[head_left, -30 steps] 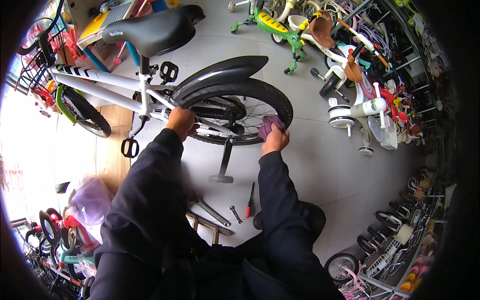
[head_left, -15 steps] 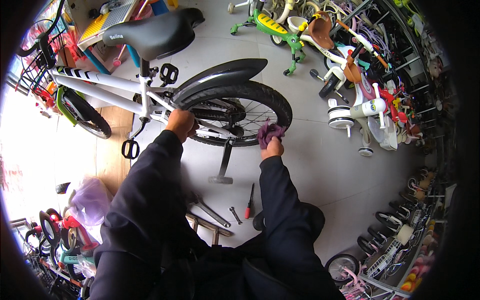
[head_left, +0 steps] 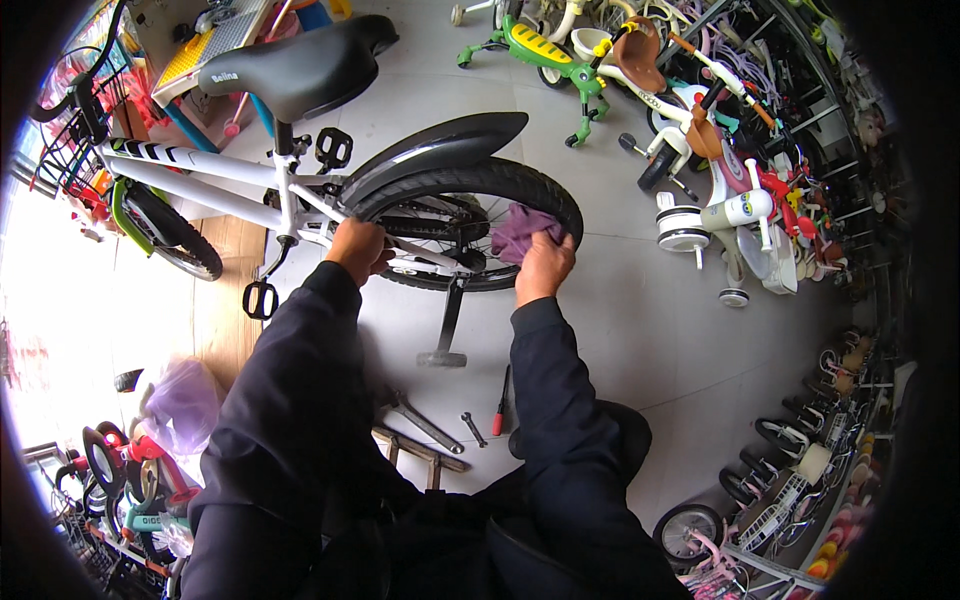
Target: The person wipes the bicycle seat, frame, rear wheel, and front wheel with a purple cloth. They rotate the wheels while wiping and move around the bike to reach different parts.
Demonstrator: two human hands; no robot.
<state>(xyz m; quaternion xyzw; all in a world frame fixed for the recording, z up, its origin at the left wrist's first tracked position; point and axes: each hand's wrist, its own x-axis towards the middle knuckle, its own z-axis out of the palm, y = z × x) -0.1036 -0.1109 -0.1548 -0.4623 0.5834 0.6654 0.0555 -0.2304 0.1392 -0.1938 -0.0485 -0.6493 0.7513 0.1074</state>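
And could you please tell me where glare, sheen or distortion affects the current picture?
In the head view, glare whites out the area left of the wooden boards; sheen lies on the rear mudguard; fisheye curves the edges; the purple cloth shows readable folds.

Grey floor (head_left: pixel 650 345), white bicycle (head_left: pixel 288 195), red-handled screwdriver (head_left: pixel 499 417), small wrench (head_left: pixel 473 429), larger wrench (head_left: pixel 429 426), green ride-on toy (head_left: pixel 543 48)

Purple cloth (head_left: pixel 516 232), black tyre (head_left: pixel 490 175), white frame (head_left: pixel 287 205) — black-marked, red screwdriver handle (head_left: pixel 498 424)
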